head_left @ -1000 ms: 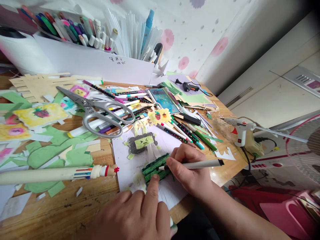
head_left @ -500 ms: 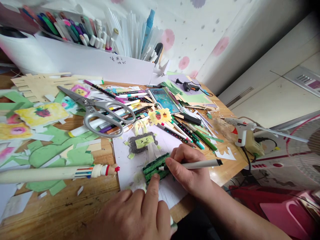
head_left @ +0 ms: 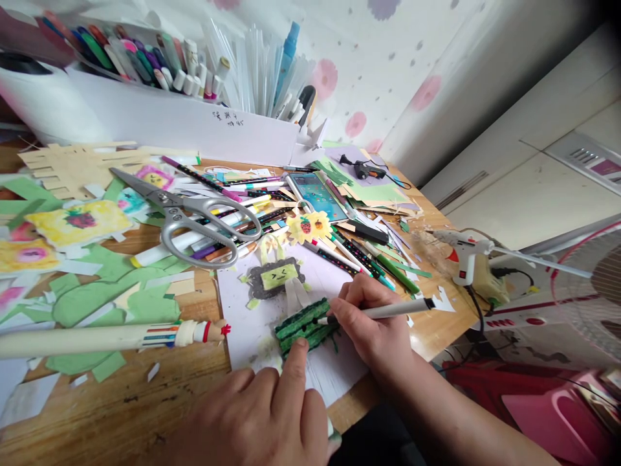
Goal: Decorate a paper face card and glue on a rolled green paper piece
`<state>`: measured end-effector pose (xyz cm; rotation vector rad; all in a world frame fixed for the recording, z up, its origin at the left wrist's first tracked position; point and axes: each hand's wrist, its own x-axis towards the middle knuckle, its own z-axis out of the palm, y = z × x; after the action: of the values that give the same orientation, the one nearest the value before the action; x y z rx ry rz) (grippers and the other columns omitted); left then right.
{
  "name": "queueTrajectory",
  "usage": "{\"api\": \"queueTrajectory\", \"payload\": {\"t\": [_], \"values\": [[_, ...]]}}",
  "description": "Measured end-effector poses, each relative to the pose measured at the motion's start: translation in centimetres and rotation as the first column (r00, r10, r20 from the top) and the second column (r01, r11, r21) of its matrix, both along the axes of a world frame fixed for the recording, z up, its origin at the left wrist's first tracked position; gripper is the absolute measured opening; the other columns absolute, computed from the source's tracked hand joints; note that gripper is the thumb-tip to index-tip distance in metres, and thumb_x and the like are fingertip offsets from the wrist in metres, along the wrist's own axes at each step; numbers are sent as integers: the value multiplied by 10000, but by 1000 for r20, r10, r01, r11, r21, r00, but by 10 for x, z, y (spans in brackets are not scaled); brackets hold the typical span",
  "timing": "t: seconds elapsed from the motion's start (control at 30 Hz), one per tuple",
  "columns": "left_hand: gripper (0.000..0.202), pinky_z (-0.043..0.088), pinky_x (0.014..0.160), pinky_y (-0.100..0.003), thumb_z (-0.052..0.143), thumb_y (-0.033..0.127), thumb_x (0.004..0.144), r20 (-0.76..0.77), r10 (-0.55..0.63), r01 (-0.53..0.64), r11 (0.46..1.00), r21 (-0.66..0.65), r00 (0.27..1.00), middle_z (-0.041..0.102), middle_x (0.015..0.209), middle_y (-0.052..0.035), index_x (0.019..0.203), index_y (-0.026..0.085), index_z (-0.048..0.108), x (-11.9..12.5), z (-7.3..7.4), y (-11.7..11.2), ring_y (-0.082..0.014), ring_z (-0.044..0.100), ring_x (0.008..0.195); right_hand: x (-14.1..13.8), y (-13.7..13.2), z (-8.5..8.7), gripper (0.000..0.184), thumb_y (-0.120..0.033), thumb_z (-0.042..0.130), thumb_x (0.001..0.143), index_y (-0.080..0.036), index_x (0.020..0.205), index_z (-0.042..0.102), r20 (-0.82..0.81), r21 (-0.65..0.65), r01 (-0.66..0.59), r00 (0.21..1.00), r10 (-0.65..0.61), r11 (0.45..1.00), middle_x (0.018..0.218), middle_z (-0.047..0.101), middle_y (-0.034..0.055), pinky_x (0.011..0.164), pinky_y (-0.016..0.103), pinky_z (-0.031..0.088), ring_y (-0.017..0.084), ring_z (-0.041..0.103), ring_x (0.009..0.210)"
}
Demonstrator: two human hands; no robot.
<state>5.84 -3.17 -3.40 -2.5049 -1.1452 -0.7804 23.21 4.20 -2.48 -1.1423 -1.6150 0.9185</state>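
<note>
Two hands at work in the head view, near edge of a cluttered wooden table [head_left: 121, 408]. Right hand [head_left: 376, 333] pinches a white pen [head_left: 392, 311] between thumb and fingers, its tip touching a green ridged cutout [head_left: 301, 322]. The cutout lies on a white sheet [head_left: 240, 317], near-centre, just beside a small grey-and-green face cutout [head_left: 277, 277] on its far side. Left hand [head_left: 262, 417] grips nothing – index finger stretched out, pressing the cutout's near edge, other fingers loosely curled. Left of the sheet lies a fat cream multicolour pen [head_left: 111, 336]. Farther off – scissors [head_left: 189, 217] on a heap of markers, a phone [head_left: 317, 194], and a white marker box [head_left: 194, 133] at the far side. White glue gun [head_left: 463, 249] at the right edge.
</note>
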Motion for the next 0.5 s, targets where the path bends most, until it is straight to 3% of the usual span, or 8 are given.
{"api": "queueTrajectory", "payload": {"t": [0.27,0.5], "values": [[230,413,390,-354,397,150,818,4,0,0,1000,16,1000,743,780,-74,664,213,556,1,1,-1,-205,553,438,-1,-5,-1,303,-152,606,814,-220,596,406,-74,57,-49,996,54,997,512,434,-65,457,244,316,100,400,466],[198,413,404,-350,424,150,802,-9,20,-20,1000,21,1000,732,791,-79,661,215,547,3,-1,-2,-202,554,455,-6,-4,4,319,-168,602,804,-221,583,377,77,67,-120,990,115,990,504,423,-65,425,229,282,86,362,440]]}}
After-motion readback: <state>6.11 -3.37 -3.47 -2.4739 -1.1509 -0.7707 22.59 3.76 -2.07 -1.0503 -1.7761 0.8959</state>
